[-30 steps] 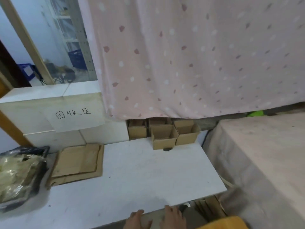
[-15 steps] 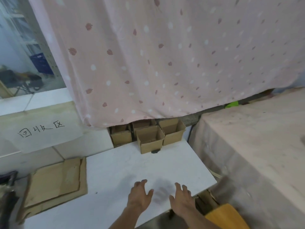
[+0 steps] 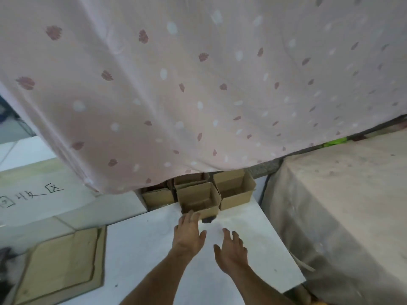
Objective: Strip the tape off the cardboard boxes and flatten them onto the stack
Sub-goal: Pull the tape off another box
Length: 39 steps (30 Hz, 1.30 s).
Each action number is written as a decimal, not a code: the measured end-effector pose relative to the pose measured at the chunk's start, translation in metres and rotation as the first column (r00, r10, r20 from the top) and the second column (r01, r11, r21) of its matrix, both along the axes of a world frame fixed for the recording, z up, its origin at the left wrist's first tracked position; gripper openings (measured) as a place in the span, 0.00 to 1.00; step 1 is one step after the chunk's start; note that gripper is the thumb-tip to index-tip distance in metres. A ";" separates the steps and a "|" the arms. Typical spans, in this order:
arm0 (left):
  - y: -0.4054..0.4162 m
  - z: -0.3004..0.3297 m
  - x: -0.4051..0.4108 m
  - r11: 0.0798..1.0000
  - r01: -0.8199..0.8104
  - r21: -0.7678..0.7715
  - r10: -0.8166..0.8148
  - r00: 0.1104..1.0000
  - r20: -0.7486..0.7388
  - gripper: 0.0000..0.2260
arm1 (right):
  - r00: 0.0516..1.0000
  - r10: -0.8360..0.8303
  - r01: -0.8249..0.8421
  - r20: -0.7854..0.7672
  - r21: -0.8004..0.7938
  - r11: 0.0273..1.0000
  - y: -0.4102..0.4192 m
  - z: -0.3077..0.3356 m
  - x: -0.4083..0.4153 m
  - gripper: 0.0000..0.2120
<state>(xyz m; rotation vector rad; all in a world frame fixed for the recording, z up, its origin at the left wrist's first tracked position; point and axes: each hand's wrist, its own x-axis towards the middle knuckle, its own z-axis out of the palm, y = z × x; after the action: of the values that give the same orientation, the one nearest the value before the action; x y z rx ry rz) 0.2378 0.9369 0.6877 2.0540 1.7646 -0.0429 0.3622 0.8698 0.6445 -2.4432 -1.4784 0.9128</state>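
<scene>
Two bare arms show from the bottom edge. The left hand (image 3: pixel 189 235) and the right hand (image 3: pixel 231 253) have nothing on them: no gloves, rings or watch. The arms have no sleeves as far as they show. Each hand shows four fingers and a thumb.

At the centre of the frame, bare white table (image 3: pixel 154 249) lies open in front of the cardboard boxes (image 3: pixel 199 198). A pink curtain (image 3: pixel 198 84) hangs low over their back row, blocking reach from above. The flattened stack (image 3: pixel 59 263) fills the lower left, and a draped table (image 3: pixel 343 205) walls off the right.
</scene>
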 end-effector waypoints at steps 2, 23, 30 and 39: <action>0.022 -0.002 0.007 1.000 0.007 0.024 -0.006 0.999 -0.039 0.29 | 1.000 0.012 -0.012 -0.004 0.047 0.999 0.025 -0.003 0.005 0.30; 0.045 -0.020 -0.033 0.987 -0.080 0.140 0.084 0.996 -0.019 0.06 | 0.985 0.128 -0.095 -0.117 0.252 0.963 0.096 0.000 -0.019 0.42; 0.022 -0.010 -0.111 0.964 -0.132 0.231 0.125 0.991 0.047 0.10 | 0.976 0.162 -0.131 -0.142 0.204 0.970 0.078 0.009 -0.081 0.47; -0.040 -0.012 -0.241 0.964 -0.220 0.152 0.171 0.943 0.284 0.16 | 0.961 0.040 -0.029 -0.273 0.045 0.999 0.023 0.027 -0.215 0.32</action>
<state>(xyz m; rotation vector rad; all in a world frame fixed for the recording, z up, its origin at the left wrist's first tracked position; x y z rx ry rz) -0.0037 0.8970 0.6760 1.8842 1.8432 0.4523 0.1476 0.8926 0.6714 -2.1623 -1.4283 1.1614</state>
